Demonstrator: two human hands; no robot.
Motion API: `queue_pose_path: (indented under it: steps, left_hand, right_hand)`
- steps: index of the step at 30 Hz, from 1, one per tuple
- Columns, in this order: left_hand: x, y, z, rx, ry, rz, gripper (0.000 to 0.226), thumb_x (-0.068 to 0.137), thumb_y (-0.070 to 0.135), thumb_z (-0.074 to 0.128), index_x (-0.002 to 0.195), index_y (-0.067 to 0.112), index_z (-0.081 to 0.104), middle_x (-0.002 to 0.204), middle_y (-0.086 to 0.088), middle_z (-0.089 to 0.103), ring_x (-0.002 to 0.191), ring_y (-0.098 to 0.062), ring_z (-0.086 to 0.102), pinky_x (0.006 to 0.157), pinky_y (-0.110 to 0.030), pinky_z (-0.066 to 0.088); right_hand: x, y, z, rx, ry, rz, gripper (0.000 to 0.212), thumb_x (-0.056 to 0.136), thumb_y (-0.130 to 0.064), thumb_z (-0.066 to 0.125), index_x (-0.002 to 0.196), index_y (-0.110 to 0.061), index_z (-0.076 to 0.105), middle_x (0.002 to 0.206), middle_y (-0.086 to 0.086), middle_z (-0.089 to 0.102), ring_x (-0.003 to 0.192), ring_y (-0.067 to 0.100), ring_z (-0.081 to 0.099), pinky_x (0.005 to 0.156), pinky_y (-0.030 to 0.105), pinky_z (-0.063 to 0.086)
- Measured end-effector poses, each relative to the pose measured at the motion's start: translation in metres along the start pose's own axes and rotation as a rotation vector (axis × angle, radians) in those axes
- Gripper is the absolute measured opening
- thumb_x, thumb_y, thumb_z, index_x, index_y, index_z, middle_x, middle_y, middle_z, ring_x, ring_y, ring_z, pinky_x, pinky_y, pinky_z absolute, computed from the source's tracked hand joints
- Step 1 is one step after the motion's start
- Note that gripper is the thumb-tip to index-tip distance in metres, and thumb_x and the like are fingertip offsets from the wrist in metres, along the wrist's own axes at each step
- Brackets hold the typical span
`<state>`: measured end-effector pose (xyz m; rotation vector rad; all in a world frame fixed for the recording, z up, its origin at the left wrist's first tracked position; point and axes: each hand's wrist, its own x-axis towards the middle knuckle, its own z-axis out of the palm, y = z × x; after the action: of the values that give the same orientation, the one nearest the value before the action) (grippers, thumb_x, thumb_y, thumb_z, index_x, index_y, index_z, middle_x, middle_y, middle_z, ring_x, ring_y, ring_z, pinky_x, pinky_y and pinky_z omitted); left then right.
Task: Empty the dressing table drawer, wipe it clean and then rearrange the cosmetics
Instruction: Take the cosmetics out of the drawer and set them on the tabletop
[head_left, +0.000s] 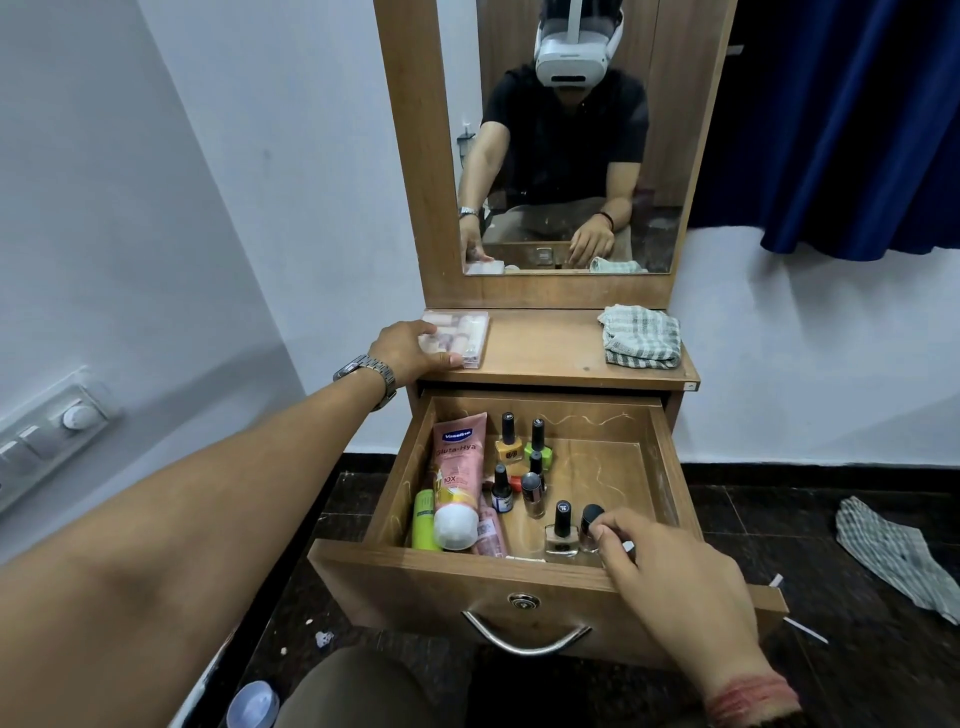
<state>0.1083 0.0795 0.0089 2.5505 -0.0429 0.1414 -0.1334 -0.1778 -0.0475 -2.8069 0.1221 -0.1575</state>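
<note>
A: The dressing table (545, 358) is seen front on, its mirror (566, 156) above, and the drawer (519, 582) is pulled fully open below the top.

B: A checked cloth (641, 336) is laid on the right of the table top. On the left of it, a clear plastic box (465, 332) is gripped at its near edge by the left hand (405, 351).

A: Inside the drawer, a pink tube (457, 467) is laid along the left side, a green bottle (423, 519) just beside it. Small nail polish bottles (524, 462) are stood in a cluster at the middle.

B: At the front of the drawer, the black cap of a small bottle (591, 525) is pinched by the right hand (670, 577). A clear polish bottle (562, 530) is stood right beside it.

A: The two hands are kept well apart, one on the table top, one in the drawer.
</note>
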Motion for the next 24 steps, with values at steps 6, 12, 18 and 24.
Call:
queue_pose_path:
  steps: [6,12,18,24]
  left_hand:
    - [0.004,0.0,0.0,-0.005,0.0,-0.015,0.075,0.071,0.053,0.076,0.134,0.018,0.053,0.143,-0.009,0.048,0.125,-0.028,0.048,0.097,-0.037,0.044]
    - [0.008,0.002,0.002,0.009,0.003,-0.013,0.076,0.073,0.054,0.074,0.135,0.018,0.051,0.144,-0.009,0.047,0.126,-0.029,0.047,0.097,-0.038,0.044]
    - [0.015,0.005,0.003,0.032,-0.005,-0.028,0.076,0.073,0.056,0.073,0.136,0.02,0.05,0.144,-0.009,0.046,0.127,-0.029,0.046,0.097,-0.037,0.044]
    - [0.017,0.005,0.004,0.036,-0.015,-0.033,0.076,0.074,0.057,0.072,0.137,0.02,0.049,0.145,-0.008,0.045,0.126,-0.03,0.046,0.096,-0.039,0.047]
  right_hand:
    - [0.0,0.001,0.001,0.001,0.007,-0.001,0.026,0.096,-0.055,0.028,0.108,-0.047,0.05,0.086,-0.017,0.067,0.079,0.006,0.063,0.066,0.026,0.048]
    - [0.0,0.0,0.001,-0.004,0.008,-0.005,0.025,0.096,-0.055,0.029,0.107,-0.047,0.049,0.086,-0.017,0.066,0.078,0.005,0.063,0.064,0.026,0.046]
    - [0.001,0.001,0.001,-0.01,0.009,-0.006,0.026,0.096,-0.055,0.028,0.107,-0.046,0.05,0.083,-0.015,0.066,0.075,0.005,0.062,0.063,0.025,0.047]
    - [0.001,0.001,0.003,-0.005,0.01,-0.005,0.029,0.096,-0.055,0.027,0.113,-0.048,0.049,0.086,-0.014,0.068,0.079,0.008,0.063,0.067,0.027,0.049]
